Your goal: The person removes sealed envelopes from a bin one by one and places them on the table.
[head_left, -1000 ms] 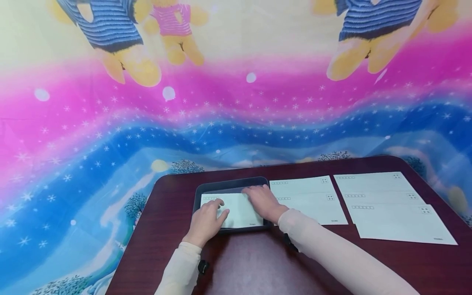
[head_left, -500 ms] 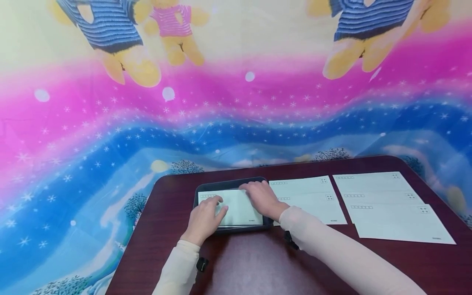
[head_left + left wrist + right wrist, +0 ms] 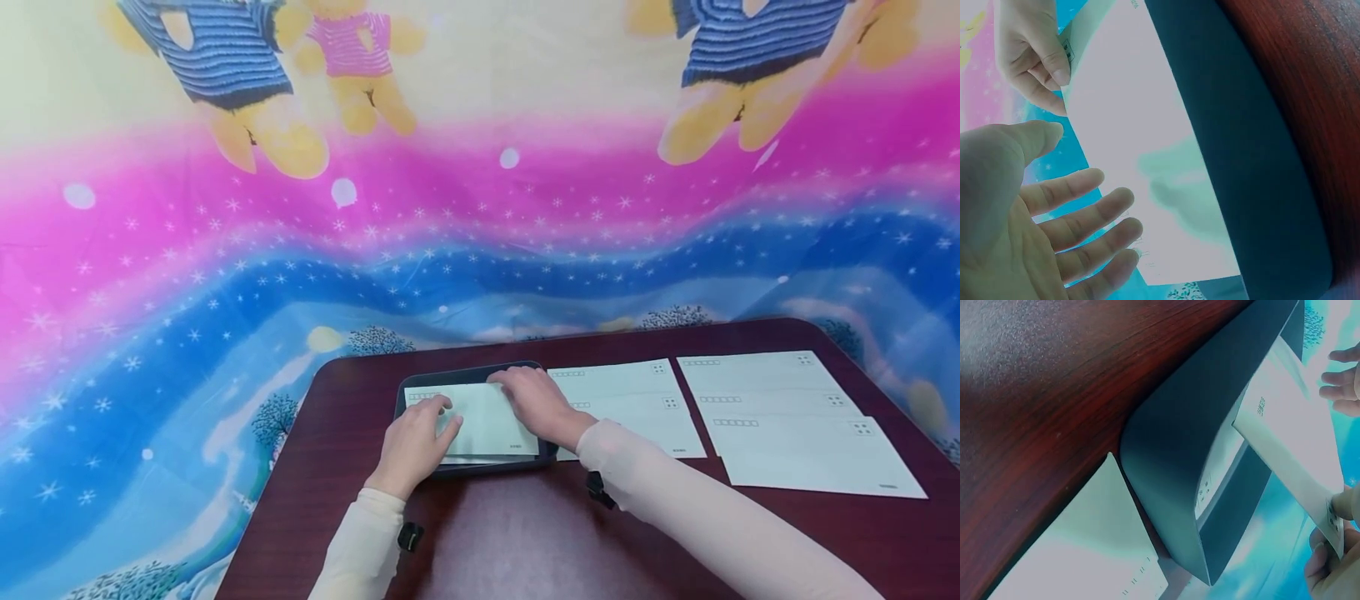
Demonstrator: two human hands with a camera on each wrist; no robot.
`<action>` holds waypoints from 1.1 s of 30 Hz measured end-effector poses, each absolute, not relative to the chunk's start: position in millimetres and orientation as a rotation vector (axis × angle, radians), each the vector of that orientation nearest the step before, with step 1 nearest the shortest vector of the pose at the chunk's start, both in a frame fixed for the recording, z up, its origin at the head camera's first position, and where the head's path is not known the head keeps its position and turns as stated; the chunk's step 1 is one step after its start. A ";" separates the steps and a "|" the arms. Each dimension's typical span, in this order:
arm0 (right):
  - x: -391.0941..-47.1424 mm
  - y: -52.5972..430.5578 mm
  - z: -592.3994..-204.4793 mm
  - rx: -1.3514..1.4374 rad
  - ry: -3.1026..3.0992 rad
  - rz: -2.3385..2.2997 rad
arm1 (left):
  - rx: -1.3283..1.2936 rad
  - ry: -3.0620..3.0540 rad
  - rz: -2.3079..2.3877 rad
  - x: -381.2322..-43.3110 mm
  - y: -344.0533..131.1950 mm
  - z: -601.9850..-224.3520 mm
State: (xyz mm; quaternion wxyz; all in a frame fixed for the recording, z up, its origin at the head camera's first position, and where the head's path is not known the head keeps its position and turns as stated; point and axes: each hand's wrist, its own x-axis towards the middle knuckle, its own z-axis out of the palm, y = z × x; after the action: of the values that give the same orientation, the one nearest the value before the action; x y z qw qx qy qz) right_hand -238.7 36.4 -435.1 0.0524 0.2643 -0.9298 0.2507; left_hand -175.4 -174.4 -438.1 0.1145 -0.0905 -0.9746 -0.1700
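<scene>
thumb and fingers of the right hand [image 3: 538, 405] are pinching the pale envelope [image 3: 491, 425] at its far right corner, and here's the left hand [image 3: 412, 443], fingers loose and spread, over by the left end, touching or not, can't tell! the envelope tilts above the dark tray [image 3: 495, 467], a second envelope [image 3: 1225, 453] lying inside; just right, two overlapping envelopes [image 3: 637, 432], then three more envelopes [image 3: 825, 454], all on the reddish-brown table [image 3: 495, 542], a patterned backdrop [image 3: 480, 208] behind.
</scene>
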 end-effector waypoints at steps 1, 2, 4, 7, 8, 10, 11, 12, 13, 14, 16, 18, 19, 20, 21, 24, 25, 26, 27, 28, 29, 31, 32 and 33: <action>-238.7 36.5 -434.1 0.804 -2.830 0.770 | -0.268 -2.853 -0.501 -175.4 -174.4 -437.6; -238.7 36.7 -433.0 0.803 -2.834 0.776 | -0.271 -2.849 -0.501 -175.4 -174.4 -437.1; -238.8 37.0 -430.9 0.799 -2.834 0.782 | -0.274 -2.843 -0.501 -175.3 -174.2 -436.1; -238.9 38.4 -427.9 0.800 -2.829 0.796 | -0.271 -2.841 -0.502 -175.5 -173.4 -434.9; -239.0 38.9 -427.3 0.802 -2.827 0.796 | -0.268 -2.843 -0.500 -175.6 -173.2 -434.6; -239.5 40.2 -426.5 0.810 -2.820 0.796 | -0.259 -2.845 -0.501 -175.8 -172.8 -434.0; -239.7 40.9 -426.1 0.813 -2.816 0.794 | -0.254 -2.846 -0.501 -176.0 -172.7 -433.8; -240.1 41.7 -426.0 0.815 -2.811 0.789 | -0.249 -2.847 -0.502 -176.2 -172.5 -433.4; -240.7 42.4 -425.9 0.817 -2.807 0.782 | -0.244 -2.848 -0.500 -176.4 -172.3 -433.2; -240.9 43.2 -425.3 0.819 -2.802 0.777 | -0.241 -2.847 -0.498 -176.7 -172.2 -433.0; -241.5 44.7 -424.2 0.824 -2.792 0.775 | -0.236 -2.847 -0.497 -177.2 -172.2 -432.8; -242.0 46.0 -423.3 0.827 -2.793 0.774 | -0.236 -2.844 -0.494 -177.6 -172.2 -432.7; -241.9 46.6 -422.8 0.826 -2.797 0.772 | -0.239 -2.842 -0.493 -177.5 -172.2 -432.6; -241.3 47.3 -422.0 0.826 -2.800 0.772 | -0.241 -2.839 -0.493 -177.3 -172.0 -432.4; -241.1 47.8 -421.4 0.824 -2.802 0.772 | -0.243 -2.837 -0.493 -177.0 -172.0 -432.2; -239.9 49.2 -419.3 0.813 -2.806 0.766 | -0.253 -2.829 -0.496 -176.3 -171.3 -431.3; -239.4 49.6 -418.4 0.812 -2.802 0.764 | -0.256 -2.828 -0.496 -176.0 -171.1 -431.1; -238.8 50.0 -417.4 0.813 -2.798 0.765 | -0.259 -2.826 -0.497 -175.7 -170.8 -430.9; -238.4 50.5 -416.6 0.814 -2.794 0.765 | -0.262 -2.825 -0.497 -175.5 -170.7 -430.7; -238.1 50.8 -415.8 0.815 -2.790 0.763 | -0.264 -2.825 -0.499 -175.2 -170.3 -430.4; -237.8 51.3 -415.0 0.817 -2.785 0.763 | -0.266 -2.825 -0.502 -175.0 -169.9 -430.2; -237.1 52.5 -413.5 0.817 -2.778 0.764 | -0.269 -2.827 -0.507 -174.5 -169.2 -429.5; -236.9 53.2 -412.7 0.817 -2.774 0.766 | -0.271 -2.826 -0.510 -174.2 -168.7 -429.0; -236.6 54.0 -411.8 0.817 -2.770 0.769 | -0.273 -2.826 -0.513 -173.9 -168.4 -428.6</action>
State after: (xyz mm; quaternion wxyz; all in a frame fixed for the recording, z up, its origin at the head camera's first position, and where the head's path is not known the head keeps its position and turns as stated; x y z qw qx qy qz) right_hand -236.6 54.0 -411.8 0.0765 0.2726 -0.9241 0.2566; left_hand -173.9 -168.4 -428.6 0.1279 -0.0939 -0.9715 -0.1763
